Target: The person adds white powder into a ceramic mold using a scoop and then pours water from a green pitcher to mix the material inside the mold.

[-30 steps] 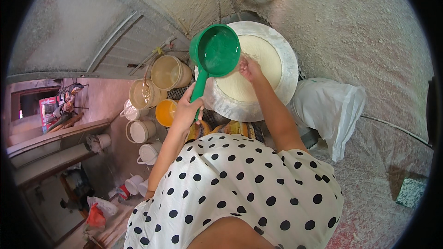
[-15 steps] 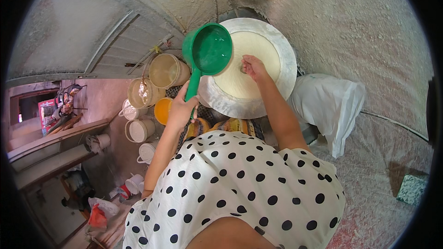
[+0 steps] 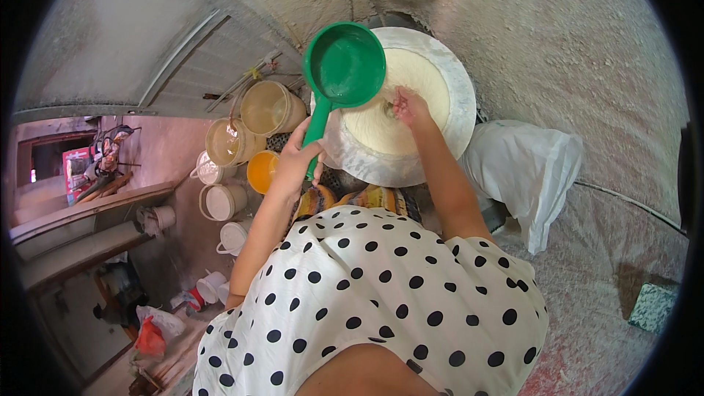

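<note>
Flour-dusted floor [image 3: 587, 66]: pale, gritty surface filling the upper and right parts of the view.

Polka-dot garment [image 3: 381, 301]: white cloth with black dots, worn by the person, filling the lower middle.

White cloth sack [image 3: 524, 169]: slumped on the floor just right of the pan, its top folded over.

Round metal pan [image 3: 458, 114]: wide, shallow, flour-coated rim; it sits ahead of the person and holds a flat disc of cream-coloured batter [image 3: 411, 81] spread across its middle.

Green ladle [image 3: 345, 66]: plastic, deep round bowl with a long straight handle. The bowl hangs over the pan's left rim, mouth turned toward the camera, a pale wet film inside. The handle runs down to the left hand.

Buckets [image 3: 268, 106]: two translucent tan ones left of the pan, side by side, one nearer the pan and one [image 3: 229, 143] just below-left.

Orange bowl [image 3: 262, 170]: beside the left hand, just under the tan buckets.

White lidded pots [image 3: 220, 202]: a small cluster further left and down, handles outward.

Left hand [image 3: 297, 165]: fingers wrapped tight around the lower end of the ladle handle, thumb on top.

Right hand [image 3: 409, 108]: set down on the batter near the ladle bowl, fingertips bunched together and touching the surface; whether anything is pinched between them cannot be told.
</note>
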Tool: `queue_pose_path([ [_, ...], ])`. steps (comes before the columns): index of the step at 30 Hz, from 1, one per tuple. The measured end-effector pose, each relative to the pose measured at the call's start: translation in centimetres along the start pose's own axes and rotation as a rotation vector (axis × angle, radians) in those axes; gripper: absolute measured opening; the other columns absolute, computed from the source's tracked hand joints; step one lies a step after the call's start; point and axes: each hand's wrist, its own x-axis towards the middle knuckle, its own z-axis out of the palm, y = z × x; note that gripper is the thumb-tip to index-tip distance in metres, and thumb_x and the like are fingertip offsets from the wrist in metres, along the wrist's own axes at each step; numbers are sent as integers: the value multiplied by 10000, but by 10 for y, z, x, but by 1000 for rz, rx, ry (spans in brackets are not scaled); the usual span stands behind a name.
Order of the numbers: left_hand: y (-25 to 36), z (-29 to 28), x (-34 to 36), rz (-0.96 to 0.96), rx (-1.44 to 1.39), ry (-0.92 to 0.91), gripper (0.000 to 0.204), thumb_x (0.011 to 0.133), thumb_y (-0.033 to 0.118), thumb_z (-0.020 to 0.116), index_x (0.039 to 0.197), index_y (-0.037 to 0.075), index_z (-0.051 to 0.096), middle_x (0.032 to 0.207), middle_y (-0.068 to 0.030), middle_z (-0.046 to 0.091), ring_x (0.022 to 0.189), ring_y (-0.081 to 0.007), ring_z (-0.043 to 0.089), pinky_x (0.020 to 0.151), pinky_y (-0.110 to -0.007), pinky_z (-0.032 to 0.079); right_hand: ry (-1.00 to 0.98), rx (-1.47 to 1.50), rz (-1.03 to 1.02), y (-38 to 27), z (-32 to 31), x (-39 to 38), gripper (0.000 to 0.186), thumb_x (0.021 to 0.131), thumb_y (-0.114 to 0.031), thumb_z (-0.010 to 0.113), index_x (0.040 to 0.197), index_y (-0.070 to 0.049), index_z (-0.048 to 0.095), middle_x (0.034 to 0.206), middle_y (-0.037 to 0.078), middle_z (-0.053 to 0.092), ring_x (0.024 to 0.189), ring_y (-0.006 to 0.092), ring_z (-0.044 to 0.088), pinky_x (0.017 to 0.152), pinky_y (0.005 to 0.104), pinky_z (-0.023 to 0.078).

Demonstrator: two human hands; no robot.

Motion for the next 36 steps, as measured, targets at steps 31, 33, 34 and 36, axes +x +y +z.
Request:
queue_pose_path([
  [31,-48,-46,-36,-56,-991,-231,311,937,88,506,1226,107,395,793,-30,459,511,-72,441,391,-211,380,-455,-623,-135,-89,90,-104,124,894,-160,641,838,-53,670,731,-3,626,665,107,589,601,257,463],
  [33,-46,-48,-35,-49,-983,-242,349,938,88,503,1265,113,384,792,-31,460,511,-74,442,388,-213,380,-322,-962,-235,-60,50,-80,118,863,-133,648,800,-35,673,697,19,622,659,123,594,609,294,477],
  [34,-44,-50,-36,-40,-963,-248,373,935,88,504,1284,118,377,790,-30,460,509,-74,442,388,-213,376,-250,-1121,-282,-44,28,-71,116,847,-119,652,782,-26,675,680,30,620,656,131,597,613,312,484],
  [36,-49,-52,-47,-17,-939,-232,422,929,88,507,1324,127,363,786,-28,459,507,-75,441,387,-213,370,-122,-1446,-358,-28,13,-75,112,816,-92,659,744,-9,679,646,52,616,650,148,601,620,349,498],
])
